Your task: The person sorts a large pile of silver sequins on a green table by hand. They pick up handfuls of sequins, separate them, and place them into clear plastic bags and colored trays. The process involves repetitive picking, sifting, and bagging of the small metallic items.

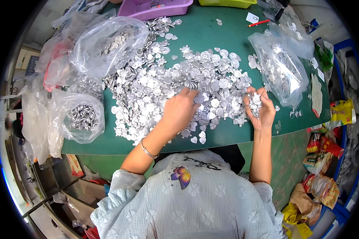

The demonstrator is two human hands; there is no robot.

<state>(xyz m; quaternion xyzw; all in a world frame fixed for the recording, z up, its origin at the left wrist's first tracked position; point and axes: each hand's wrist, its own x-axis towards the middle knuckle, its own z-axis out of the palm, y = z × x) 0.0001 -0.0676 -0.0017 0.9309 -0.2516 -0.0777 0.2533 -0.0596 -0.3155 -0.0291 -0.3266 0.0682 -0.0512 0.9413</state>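
Note:
A broad heap of small silver-coloured metal charms (147,95), many round like medals and some with scalloped edges, is spread over the green table. My left hand (180,109), with a bangle on its wrist, reaches into the middle of the heap. Its fingers are bent down among the pieces, and what they pinch, if anything, is hidden. At the heap's right edge my right hand (264,112) is turned palm up. Its fingers curl round a small handful of silver charms (254,104).
Clear plastic bags (107,44) of metal pieces crowd the left side, one holding dark silver rings (83,117). Another filled bag (281,67) lies right. A purple basket (155,12) and a yellow-green basket (227,2) stand at the far edge, near a red pen (259,23).

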